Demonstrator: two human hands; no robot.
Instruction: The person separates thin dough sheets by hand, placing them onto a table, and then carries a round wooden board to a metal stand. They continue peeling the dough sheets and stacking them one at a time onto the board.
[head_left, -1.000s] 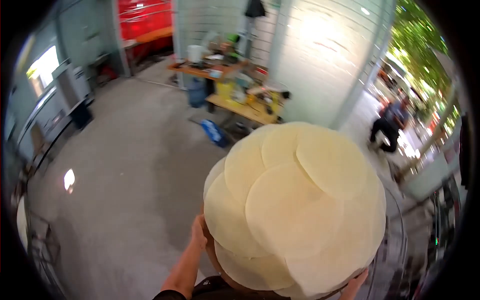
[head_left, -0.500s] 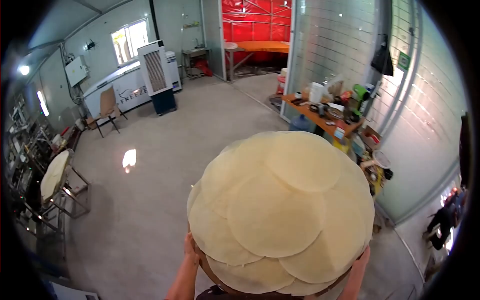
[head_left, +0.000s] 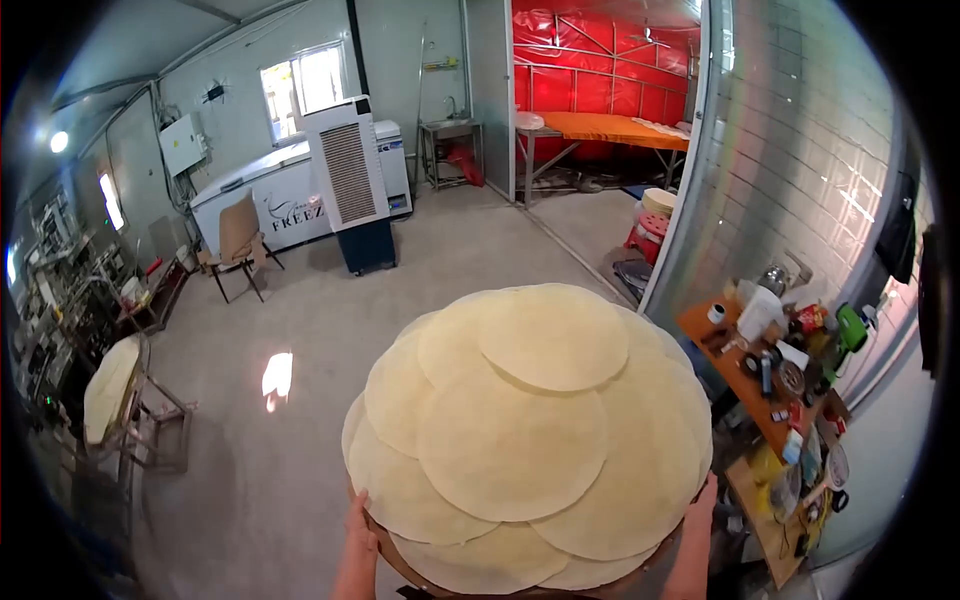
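Thin round flatbread sheets (head_left: 512,455) lie overlapped in a wide, pale, domed pile in the lower middle of the view. Under them, a brown rim of a round tray (head_left: 405,566) shows along the near edge; the rest of the tray is covered. My left hand (head_left: 362,528) grips the tray at its left edge, thumb up beside the sheets. At the opposite edge, my right hand (head_left: 702,508) holds the tray too, its fingers partly hidden beneath. The tray is carried in front of my body, above the floor.
An orange table (head_left: 735,370) crowded with bottles and tools stands close on the right, by a glazed partition (head_left: 790,180). Ahead are an air cooler (head_left: 348,180), chest freezer (head_left: 235,205) and chair (head_left: 240,240). Machinery (head_left: 50,330) and a stand with flatbread (head_left: 112,390) line the left. An orange-covered table (head_left: 610,128) shows through the doorway.
The view has moved forward and turned: the doorway and freezer look larger, and the cluttered table has shifted right and nearer. Both hands still hold the loaded tray.
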